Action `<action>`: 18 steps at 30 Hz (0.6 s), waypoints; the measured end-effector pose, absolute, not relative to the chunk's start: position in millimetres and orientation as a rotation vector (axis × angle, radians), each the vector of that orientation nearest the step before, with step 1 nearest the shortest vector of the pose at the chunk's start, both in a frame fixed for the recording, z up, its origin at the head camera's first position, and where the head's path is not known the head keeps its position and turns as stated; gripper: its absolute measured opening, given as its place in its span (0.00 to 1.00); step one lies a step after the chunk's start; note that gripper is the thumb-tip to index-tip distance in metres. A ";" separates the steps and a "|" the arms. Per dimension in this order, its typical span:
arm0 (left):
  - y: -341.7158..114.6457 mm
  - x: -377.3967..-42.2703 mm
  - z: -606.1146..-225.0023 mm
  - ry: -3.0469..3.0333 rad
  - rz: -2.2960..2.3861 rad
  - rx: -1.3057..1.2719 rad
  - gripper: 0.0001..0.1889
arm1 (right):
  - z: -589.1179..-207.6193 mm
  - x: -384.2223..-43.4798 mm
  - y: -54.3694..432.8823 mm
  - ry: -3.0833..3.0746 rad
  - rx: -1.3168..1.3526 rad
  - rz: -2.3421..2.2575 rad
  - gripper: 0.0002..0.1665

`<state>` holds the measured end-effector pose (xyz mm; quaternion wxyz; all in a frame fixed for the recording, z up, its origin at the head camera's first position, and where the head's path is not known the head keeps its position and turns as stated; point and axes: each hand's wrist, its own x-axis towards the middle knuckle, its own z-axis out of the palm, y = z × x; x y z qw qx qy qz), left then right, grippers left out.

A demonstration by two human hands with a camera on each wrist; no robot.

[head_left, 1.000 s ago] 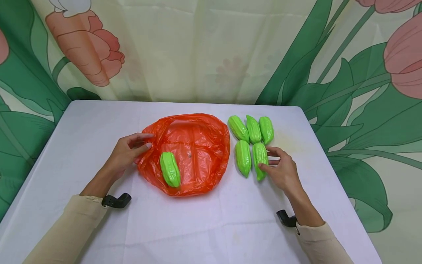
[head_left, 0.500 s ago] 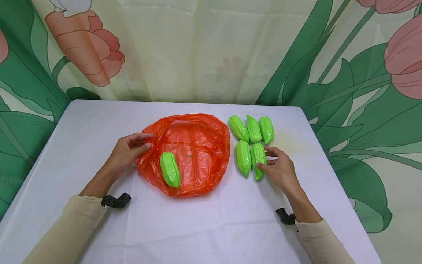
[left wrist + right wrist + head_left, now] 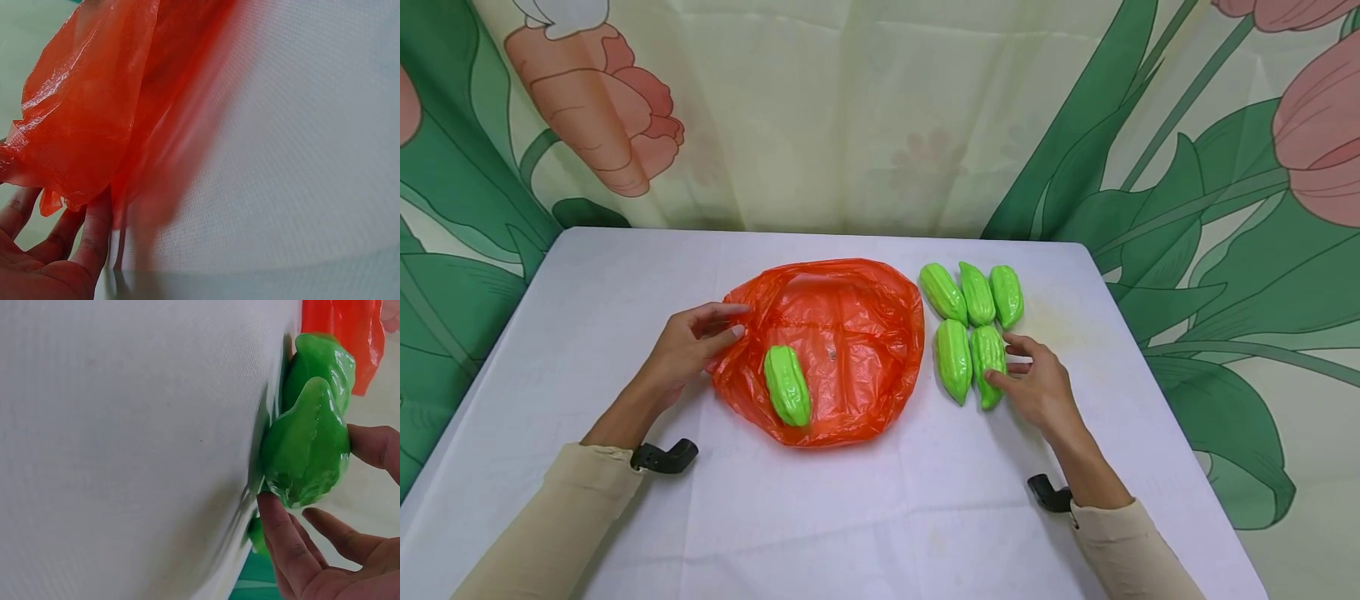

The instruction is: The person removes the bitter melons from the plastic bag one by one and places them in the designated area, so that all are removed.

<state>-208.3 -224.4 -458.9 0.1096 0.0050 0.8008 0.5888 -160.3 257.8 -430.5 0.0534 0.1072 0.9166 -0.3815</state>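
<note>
An open red plastic bag [image 3: 865, 367] lies spread on the table, with one glossy green star fruit [image 3: 787, 385] on it near the lower left. At the bag's left edge my left hand [image 3: 688, 346] touches the film; its fingers and thumb stand apart, some fingertips hidden by plastic in the left wrist view. To the right of the bag, my right hand [image 3: 1041, 379] holds a star fruit [image 3: 987, 360] between thumb and fingers, the fruit still down on the table. In the right wrist view the thumb [image 3: 374, 445] presses its upper side and a fingertip reaches its underside.
Several more star fruits [image 3: 953, 360] lie close together beside and behind the held one, near the bag's right edge. A white cloth covers the table [image 3: 850, 525]. Behind it hangs a printed curtain [image 3: 820, 117] with flowers and leaves.
Since one second ago the right hand has shifted slightly left with the star fruit, bringing it closer to its neighbour. The left hand and the bag look unchanged.
</note>
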 end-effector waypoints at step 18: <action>-225.2 -207.7 -458.8 2.349 1.738 0.042 0.26 | -411.6 -156.8 245.3 2.874 0.351 -1.298 0.44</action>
